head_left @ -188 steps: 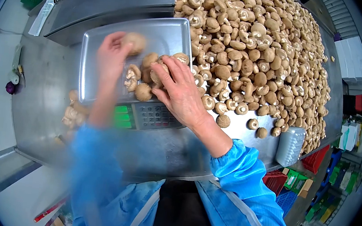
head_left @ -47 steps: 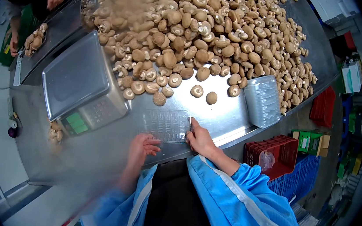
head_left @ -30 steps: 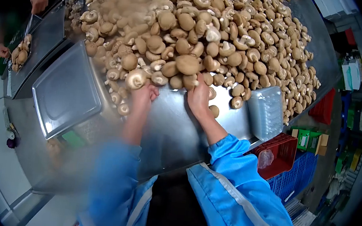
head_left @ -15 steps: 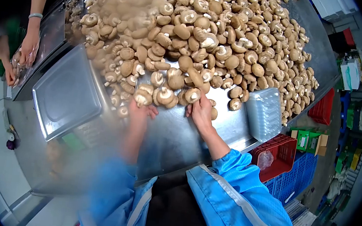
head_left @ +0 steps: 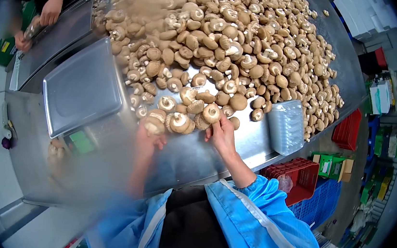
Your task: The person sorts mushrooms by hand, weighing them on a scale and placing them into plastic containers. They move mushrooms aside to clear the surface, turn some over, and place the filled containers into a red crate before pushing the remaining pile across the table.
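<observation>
My left hand (head_left: pixel 149 142) is closed on a brown shiitake mushroom (head_left: pixel 155 122) at the near side of a loose heap; a lens smear blurs the hand and wrist. Closed on another shiitake mushroom (head_left: pixel 211 113), its pale stem facing up, is my right hand (head_left: pixel 222 137). Between the two hands lie more mushrooms, among them one with its gills and stem up (head_left: pixel 179 122). Bare shiny metal tabletop (head_left: pixel 185 154) shows below them. The large mushroom heap (head_left: pixel 258 57) spreads over the table beyond my hands.
A stack of clear plastic trays (head_left: pixel 286 126) stands right of my hands. To the left is an upturned clear-lidded container (head_left: pixel 83 87). Red crates (head_left: pixel 301 181) and a blue crate (head_left: pixel 318 202) sit beside the table at right. A co-worker's hand (head_left: pixel 51 10) works at the upper left.
The view has shifted slightly. Both my hands have drawn a little closer to me with mushrooms still in them. The co-worker's hands have moved up and apart from the bag they were at.
</observation>
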### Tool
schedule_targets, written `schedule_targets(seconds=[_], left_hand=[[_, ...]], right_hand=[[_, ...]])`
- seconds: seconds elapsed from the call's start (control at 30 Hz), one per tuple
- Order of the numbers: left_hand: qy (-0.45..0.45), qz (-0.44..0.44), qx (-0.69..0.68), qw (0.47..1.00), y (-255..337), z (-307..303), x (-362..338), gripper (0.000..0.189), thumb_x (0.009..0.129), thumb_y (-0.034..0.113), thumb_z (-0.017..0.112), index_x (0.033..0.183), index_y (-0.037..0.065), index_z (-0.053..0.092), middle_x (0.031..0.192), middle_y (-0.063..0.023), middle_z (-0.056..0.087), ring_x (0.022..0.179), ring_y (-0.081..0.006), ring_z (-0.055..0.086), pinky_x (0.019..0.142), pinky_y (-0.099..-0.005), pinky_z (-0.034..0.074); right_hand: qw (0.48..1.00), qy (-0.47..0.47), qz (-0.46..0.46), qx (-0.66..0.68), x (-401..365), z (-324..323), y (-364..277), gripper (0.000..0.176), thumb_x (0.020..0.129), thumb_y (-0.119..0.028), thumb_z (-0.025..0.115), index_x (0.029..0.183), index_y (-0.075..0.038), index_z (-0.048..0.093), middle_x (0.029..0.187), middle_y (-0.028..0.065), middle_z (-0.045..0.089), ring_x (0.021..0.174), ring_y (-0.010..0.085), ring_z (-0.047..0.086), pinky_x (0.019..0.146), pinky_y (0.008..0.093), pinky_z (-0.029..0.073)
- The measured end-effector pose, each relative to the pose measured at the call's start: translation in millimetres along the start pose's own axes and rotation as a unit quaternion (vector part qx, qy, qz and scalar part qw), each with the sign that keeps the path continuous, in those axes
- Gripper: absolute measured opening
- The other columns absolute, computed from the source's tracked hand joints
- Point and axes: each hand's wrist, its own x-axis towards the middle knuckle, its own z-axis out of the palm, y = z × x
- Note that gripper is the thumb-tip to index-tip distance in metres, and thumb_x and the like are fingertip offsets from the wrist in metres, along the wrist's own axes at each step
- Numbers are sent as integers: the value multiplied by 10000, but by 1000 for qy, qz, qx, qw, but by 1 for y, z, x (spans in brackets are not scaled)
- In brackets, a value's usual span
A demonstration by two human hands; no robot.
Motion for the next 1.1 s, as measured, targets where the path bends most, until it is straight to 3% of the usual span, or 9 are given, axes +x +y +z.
schedule_targets(seconds=[0.33, 0.37, 0.47, 0.5, 0.6, 0.77, 0.93, 1.0, 1.1], left_hand=[[74, 39, 25, 996, 120, -73, -29, 573, 827, -113, 422, 1388, -5, 375, 866, -156, 620, 594, -162, 601, 461, -229, 473], [78, 48, 14, 996, 127, -83, -28, 547, 849, -110, 413, 1385, -10, 375, 842, -153, 618, 598, -158, 603, 469, -228, 478], [87, 66, 12, 994, 135, -128, -15, 540, 857, -118, 402, 1385, -10, 375, 820, -148, 615, 603, -159, 607, 481, -228, 485], [81, 63, 69, 992, 134, -151, -8, 555, 855, -129, 391, 1395, -6, 368, 843, -152, 613, 606, -157, 608, 490, -223, 488], [77, 70, 104, 989, 140, -189, 3, 556, 853, -132, 394, 1394, -6, 373, 849, -146, 609, 604, -154, 607, 477, -223, 482], [132, 46, 201, 970, 138, -227, 12, 549, 852, -85, 527, 1382, 25, 432, 821, -62, 605, 565, -104, 553, 456, -224, 445], [189, 229, 519, 801, 104, -265, 27, 578, 821, -56, 583, 1379, -1, 442, 1016, -77, 600, 594, -92, 540, 490, -256, 449], [185, 229, 528, 796, 103, -268, 23, 582, 815, -61, 579, 1379, -8, 442, 1113, -81, 584, 608, -89, 542, 502, -254, 454], [169, 195, 442, 859, 106, -267, 13, 572, 818, -84, 547, 1376, -14, 444, 1220, -87, 563, 626, -87, 550, 519, -234, 463]], right_hand=[[988, -99, -96, -65, 27, 109, -54, 405, 1012, -106, 426, 1409, -43, 470, 690, 61, 571, 497, 94, 509, 448, 276, 433], [989, -111, -64, -79, 30, 122, -56, 391, 989, -100, 458, 1373, -40, 506, 810, 118, 626, 610, 175, 597, 565, 307, 497], [961, -83, -219, -146, 43, 166, -45, 376, 954, -73, 481, 1323, -38, 545, 1001, 180, 640, 849, 294, 639, 779, 379, 520], [949, -81, -253, -172, 44, 178, -47, 376, 916, -46, 509, 1287, -9, 557, 1210, 219, 575, 1124, 377, 541, 986, 433, 430], [906, -47, -328, -263, 49, 212, -37, 372, 898, -32, 534, 1263, 34, 555, 1275, 213, 538, 1208, 379, 484, 1036, 449, 390], [869, -78, -327, -363, 43, 241, -31, 543, 887, -52, 560, 1385, 75, 387, 1407, 272, 383, 1311, 421, 364, 1128, 456, 309], [891, -98, -281, -342, 38, 237, -38, 638, 866, -89, 598, 1414, 85, 321, 1413, 279, 379, 1334, 421, 357, 1130, 452, 305], [905, -112, -267, -313, 35, 232, -40, 715, 848, -116, 631, 1435, 86, 277, 1425, 284, 370, 1343, 422, 355, 1131, 445, 307], [933, -108, -224, -261, 25, 227, -44, 811, 823, -151, 675, 1457, 80, 226, 1429, 284, 369, 1340, 416, 371, 1126, 439, 312]])
